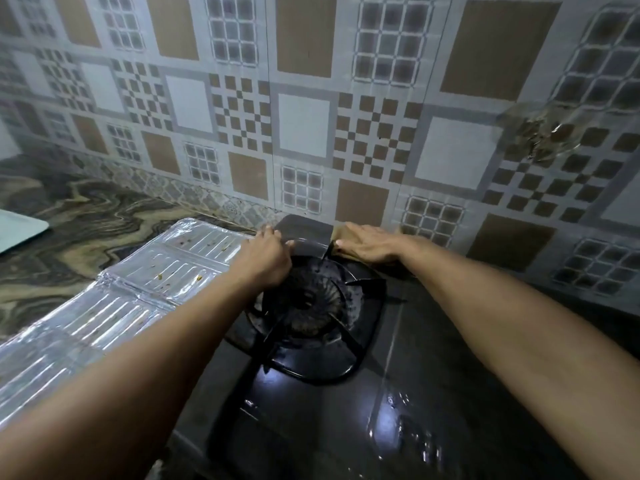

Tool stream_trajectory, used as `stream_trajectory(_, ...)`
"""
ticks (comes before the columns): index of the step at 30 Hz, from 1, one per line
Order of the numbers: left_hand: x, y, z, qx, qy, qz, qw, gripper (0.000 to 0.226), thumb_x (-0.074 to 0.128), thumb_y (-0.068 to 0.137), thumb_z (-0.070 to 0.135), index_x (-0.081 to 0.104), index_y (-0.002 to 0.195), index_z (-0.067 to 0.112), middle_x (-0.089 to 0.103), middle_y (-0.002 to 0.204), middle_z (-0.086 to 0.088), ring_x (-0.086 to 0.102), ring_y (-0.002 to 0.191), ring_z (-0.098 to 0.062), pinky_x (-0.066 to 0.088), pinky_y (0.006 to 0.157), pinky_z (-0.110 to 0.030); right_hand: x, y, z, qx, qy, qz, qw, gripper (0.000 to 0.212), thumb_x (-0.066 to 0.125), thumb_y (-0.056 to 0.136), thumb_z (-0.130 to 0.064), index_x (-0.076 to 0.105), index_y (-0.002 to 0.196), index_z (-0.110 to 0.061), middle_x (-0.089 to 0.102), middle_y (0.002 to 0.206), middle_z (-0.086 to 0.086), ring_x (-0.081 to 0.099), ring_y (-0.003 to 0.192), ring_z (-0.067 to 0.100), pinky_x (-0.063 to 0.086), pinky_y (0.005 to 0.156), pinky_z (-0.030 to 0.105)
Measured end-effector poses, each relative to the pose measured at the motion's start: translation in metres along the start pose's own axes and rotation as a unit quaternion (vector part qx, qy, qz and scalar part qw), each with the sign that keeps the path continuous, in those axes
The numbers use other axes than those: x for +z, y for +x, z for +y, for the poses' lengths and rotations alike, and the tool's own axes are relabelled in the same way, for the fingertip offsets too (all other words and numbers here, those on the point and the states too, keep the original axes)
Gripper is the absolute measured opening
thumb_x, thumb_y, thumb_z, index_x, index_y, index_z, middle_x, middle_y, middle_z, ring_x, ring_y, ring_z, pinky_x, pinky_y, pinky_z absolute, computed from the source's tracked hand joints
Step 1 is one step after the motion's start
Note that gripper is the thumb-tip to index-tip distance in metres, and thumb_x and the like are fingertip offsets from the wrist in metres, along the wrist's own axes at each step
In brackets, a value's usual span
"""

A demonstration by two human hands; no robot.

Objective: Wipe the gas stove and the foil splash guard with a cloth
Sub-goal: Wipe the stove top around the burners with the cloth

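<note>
Far edge of gas stove [311, 393], 12 o'clock from burner [304, 306]. Right hand [367, 245] flat, fingers straight, pressing tan cloth [341, 233] down. Left hand [268, 256] curled at stove's rear rim beside foil splash guard [138, 282], lying flat at 9 o'clock; its grip unclear. Best: firm pressure, overlapping strokes, avoid snagging grate prongs.

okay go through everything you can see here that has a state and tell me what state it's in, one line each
left hand: grips the far edge of the foil.
right hand: flat, presses the cloth down.
cloth: spread under the right hand at the stove's back edge.
foil splash guard: lying flat beside the stove, crumbs on it.
gas stove: burner unlit, glass top wet in front.
wall tiles: greasy patch on the right.
</note>
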State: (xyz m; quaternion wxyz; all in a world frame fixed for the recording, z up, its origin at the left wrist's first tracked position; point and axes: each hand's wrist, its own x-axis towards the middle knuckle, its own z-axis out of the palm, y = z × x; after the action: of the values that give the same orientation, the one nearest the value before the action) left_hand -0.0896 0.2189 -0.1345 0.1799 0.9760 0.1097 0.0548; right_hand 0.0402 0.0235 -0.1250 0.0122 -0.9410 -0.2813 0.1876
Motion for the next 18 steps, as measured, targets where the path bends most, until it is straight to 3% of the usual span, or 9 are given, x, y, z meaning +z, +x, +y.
stream_trajectory(4, 0.001, 0.001, -0.008, 0.041, 0.096, 0.032, 0.994, 0.039, 0.033, 0.101, 0.028, 0.05, 0.123, 0.001, 0.047, 0.139, -0.02, 0.044, 0.127, -0.036, 0.036, 0.104, -0.05, -0.017, 0.026, -0.024, -0.055, 0.005, -0.031, 0.998, 0.068, 0.022, 0.097, -0.059, 0.009, 0.153, -0.022, 0.025, 0.156, 0.005, 0.026, 0.141, 0.026, 0.009, 0.119, 0.049)
stream_trajectory(6, 0.008, -0.004, -0.007, 0.047, 0.074, 0.055, 0.995, 0.038, 0.034, 0.101, 0.025, 0.048, 0.126, 0.001, 0.042, 0.145, -0.021, 0.041, 0.132, -0.035, 0.035, 0.106, -0.051, -0.021, 0.038, -0.036, -0.078, 0.011, -0.044, 0.996, 0.072, 0.024, 0.097, -0.058, 0.002, 0.154, -0.02, 0.013, 0.161, 0.006, 0.017, 0.147, 0.026, 0.002, 0.12, 0.048)
stream_trajectory(10, 0.013, -0.006, -0.003, 0.006, 0.042, 0.063, 0.997, 0.047, 0.033, 0.101, 0.025, 0.033, 0.143, 0.003, 0.024, 0.157, -0.016, 0.019, 0.146, -0.029, 0.022, 0.114, -0.056, -0.023, 0.071, -0.068, -0.106, 0.001, -0.034, 0.994, 0.094, 0.029, 0.087, -0.074, -0.004, 0.154, -0.018, 0.0, 0.162, 0.008, 0.007, 0.149, 0.028, 0.007, 0.121, 0.047)
stream_trajectory(15, 0.009, -0.007, -0.001, -0.055, -0.014, 0.056, 0.997, 0.068, 0.037, 0.099, 0.03, 0.005, 0.153, 0.005, -0.003, 0.162, -0.011, -0.003, 0.15, -0.023, 0.007, 0.117, -0.057, -0.021, 0.092, -0.107, -0.113, -0.086, -0.012, 0.99, 0.076, 0.023, 0.095, -0.063, -0.007, 0.154, -0.023, -0.012, 0.161, 0.008, -0.008, 0.148, 0.033, -0.004, 0.116, 0.052)
stream_trajectory(18, 0.006, -0.009, -0.001, -0.077, 0.009, 0.065, 0.995, 0.071, 0.035, 0.098, 0.035, 0.001, 0.153, 0.005, -0.007, 0.162, -0.01, -0.006, 0.15, -0.023, 0.004, 0.117, -0.058, -0.021, 0.098, -0.113, -0.141, -0.102, -0.007, 0.985, 0.072, 0.028, 0.099, -0.055, -0.007, 0.154, -0.022, -0.01, 0.162, 0.007, -0.008, 0.148, 0.031, -0.005, 0.117, 0.048)
